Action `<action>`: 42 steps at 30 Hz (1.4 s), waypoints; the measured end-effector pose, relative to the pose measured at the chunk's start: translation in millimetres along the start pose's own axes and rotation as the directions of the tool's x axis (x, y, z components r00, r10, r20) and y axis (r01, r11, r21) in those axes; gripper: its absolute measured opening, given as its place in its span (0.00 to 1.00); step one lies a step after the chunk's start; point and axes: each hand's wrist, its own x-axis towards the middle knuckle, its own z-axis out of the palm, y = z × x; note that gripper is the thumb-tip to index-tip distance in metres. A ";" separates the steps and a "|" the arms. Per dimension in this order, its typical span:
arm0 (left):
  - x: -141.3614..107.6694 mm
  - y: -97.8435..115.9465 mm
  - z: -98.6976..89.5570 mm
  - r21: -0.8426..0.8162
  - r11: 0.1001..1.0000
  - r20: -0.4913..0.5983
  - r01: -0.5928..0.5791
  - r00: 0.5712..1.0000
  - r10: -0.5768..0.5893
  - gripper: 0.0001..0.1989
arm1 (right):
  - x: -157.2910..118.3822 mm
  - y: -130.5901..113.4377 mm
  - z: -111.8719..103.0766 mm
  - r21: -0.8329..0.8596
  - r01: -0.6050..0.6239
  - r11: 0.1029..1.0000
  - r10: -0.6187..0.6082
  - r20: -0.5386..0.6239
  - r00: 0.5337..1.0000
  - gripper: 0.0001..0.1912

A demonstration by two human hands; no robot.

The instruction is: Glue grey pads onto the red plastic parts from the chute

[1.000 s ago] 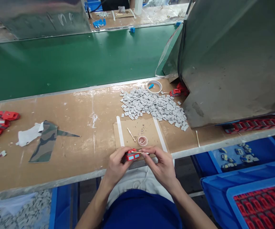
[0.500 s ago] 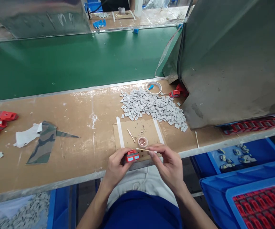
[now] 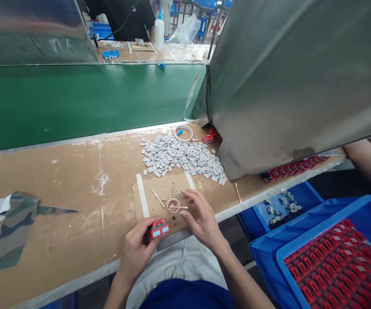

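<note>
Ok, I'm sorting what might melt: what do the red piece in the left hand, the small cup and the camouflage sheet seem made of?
Red piece: likely hard plastic, smooth, with crisp, moulded edges. Small cup: probably plastic, its rim looking thin and translucent; glass is possible. Camouflage sheet: perhaps cloth, thin and matte; any weave is too small to see.

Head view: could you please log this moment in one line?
left hand: holding red toy vehicle | right hand: open beside small cup | cotton swab: over cup rim
</note>
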 end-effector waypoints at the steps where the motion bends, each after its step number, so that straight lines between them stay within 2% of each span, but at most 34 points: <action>1: 0.2 -0.5 -0.4 0.002 1.000 0.006 0.002 1.000 -0.002 0.10 | 5.6 6.3 -5.9 -0.034 -0.005 0.999 0.004 -0.034 0.999 0.17; 3: 0.9 -0.9 -1.2 0.009 1.000 0.010 -0.008 1.000 0.008 0.10 | 21.7 22.3 -18.1 -0.128 -0.036 0.991 0.022 -0.106 0.994 0.13; 5: 1.8 -1.0 -1.7 0.014 0.999 -0.011 -0.032 0.999 0.032 0.10 | 40.8 39.9 -27.6 -0.231 -0.062 0.971 0.032 -0.129 0.991 0.11; 9: 3.7 -0.4 -2.7 0.021 0.999 -0.026 -0.043 0.999 0.044 0.10 | 69.8 65.6 -32.4 -0.407 -0.029 0.913 0.009 -0.051 0.999 0.12; 12: 5.0 -0.6 -3.4 0.022 0.999 -0.026 -0.045 0.999 0.045 0.10 | 78.2 72.3 -28.5 -0.498 -0.029 0.867 0.018 -0.026 1.000 0.12; 18: 4.1 -5.4 -3.7 0.019 0.998 -0.015 -0.052 0.999 0.053 0.09 | 85.0 68.8 -27.2 -0.605 -0.095 0.790 0.059 -0.079 0.995 0.11; 22: -0.1 -11.8 -1.2 0.013 0.999 -0.013 -0.034 0.999 0.034 0.09 | 76.1 60.6 -36.7 -0.467 -0.119 0.876 0.030 -0.195 0.980 0.12; 24: -1.0 -12.5 -0.5 0.010 0.999 -0.034 -0.048 0.998 0.048 0.10 | 62.6 57.6 -40.4 -0.322 -0.137 0.937 0.058 -0.245 0.968 0.12; 26: 0.0 -9.7 -1.7 0.000 0.998 -0.030 -0.064 0.998 0.064 0.10 | 44.7 56.3 -41.5 -0.192 -0.165 0.967 0.116 -0.242 0.963 0.12; 30: 4.1 0.1 -8.3 -0.074 0.991 0.013 -0.113 0.993 0.114 0.14 | 7.9 52.1 -37.5 -0.013 -0.250 0.968 0.238 -0.250 0.939 0.14; 33: 3.8 2.9 -11.9 -0.193 0.975 0.060 -0.108 0.991 0.122 0.19 | -12.5 34.6 -31.7 0.145 -0.297 0.944 0.326 -0.260 0.909 0.13; 36: -0.1 1.4 -11.6 -0.337 0.941 0.133 0.031 0.991 0.015 0.22 | -24.0 0.5 -23.6 0.264 -0.285 0.921 0.324 -0.117 0.939 0.10; 39: -3.7 0.1 -9.8 -0.423 0.883 0.203 0.206 0.971 -0.129 0.22 | -25.3 -35.4 -12.7 0.261 -0.239 0.935 0.219 0.106 0.970 0.05; 42: -4.3 1.2 -9.3 -0.429 0.867 0.222 0.252 0.960 -0.170 0.19 | -20.0 -55.0 -1.0 0.273 -0.189 0.943 0.132 0.216 0.967 0.06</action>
